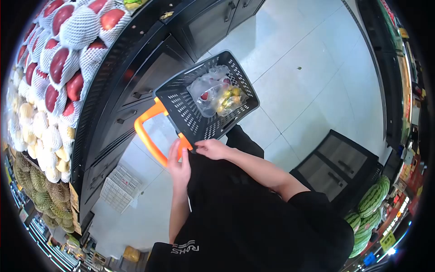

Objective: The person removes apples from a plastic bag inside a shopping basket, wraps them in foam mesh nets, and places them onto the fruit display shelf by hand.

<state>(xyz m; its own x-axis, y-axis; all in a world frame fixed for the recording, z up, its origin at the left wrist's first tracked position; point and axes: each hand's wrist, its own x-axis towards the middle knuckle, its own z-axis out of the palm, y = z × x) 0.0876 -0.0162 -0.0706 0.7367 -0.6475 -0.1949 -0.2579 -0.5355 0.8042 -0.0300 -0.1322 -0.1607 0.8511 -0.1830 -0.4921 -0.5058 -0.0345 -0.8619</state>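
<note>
A dark grey shopping basket (174, 109) with slotted walls stands tilted in front of me, its orange handle (147, 136) pointing left. Inside lie clear plastic bags (204, 88) with red fruit, and another bag of yellow-green fruit (231, 99). My left hand (179, 165) is at the lower end of the handle, thumb and fingers on either side of the orange part. Just right of it, my right hand (213, 148) is closed, fingertips together by the basket's near corner. What those fingertips hold, if anything, is hidden.
Red fruit in white foam nets (59, 63) fills the left display, above dark cabinets (136, 95). Durians (43, 195) lie farther down. A white wire crate (120, 188) is on the tiled floor (308, 81). Watermelons (374, 197) and a low black cabinet (335, 165) stand right.
</note>
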